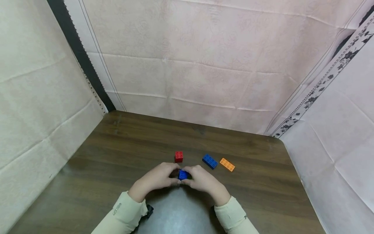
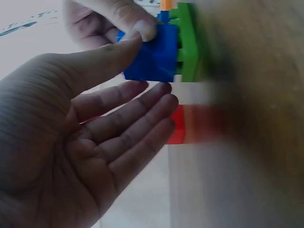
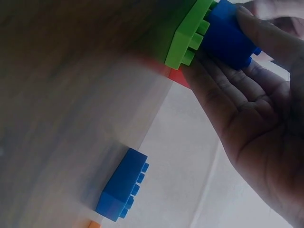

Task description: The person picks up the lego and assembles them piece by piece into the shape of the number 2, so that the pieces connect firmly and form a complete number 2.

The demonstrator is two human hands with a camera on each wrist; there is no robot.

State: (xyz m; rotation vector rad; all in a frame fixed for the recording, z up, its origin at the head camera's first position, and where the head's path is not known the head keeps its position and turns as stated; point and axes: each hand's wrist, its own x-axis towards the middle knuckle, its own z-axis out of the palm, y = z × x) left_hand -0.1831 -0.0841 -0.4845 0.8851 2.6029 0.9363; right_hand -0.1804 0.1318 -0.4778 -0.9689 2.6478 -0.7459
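Note:
Both hands meet at the near middle of the table around a small blue brick [image 1: 183, 175]. My left hand [image 1: 159, 177] pinches it from the left, thumb on its near face [image 2: 152, 57], the other fingers stretched behind. From the opposite side my right hand [image 1: 201, 178] pinches the same brick, its thumb against the blue side in the right wrist view. Directly under the blue brick is a green brick [image 2: 190, 45], with studs showing in a narrow gap between the two. Hands hide the green brick in the head view.
A red brick [image 1: 179, 157] stands just beyond the hands. To the right lie a longer blue brick [image 1: 209, 161] and an orange brick [image 1: 227, 164] on the wooden table [image 1: 131, 136]. Pale cloth [image 1: 204, 81] hangs at the back and both sides.

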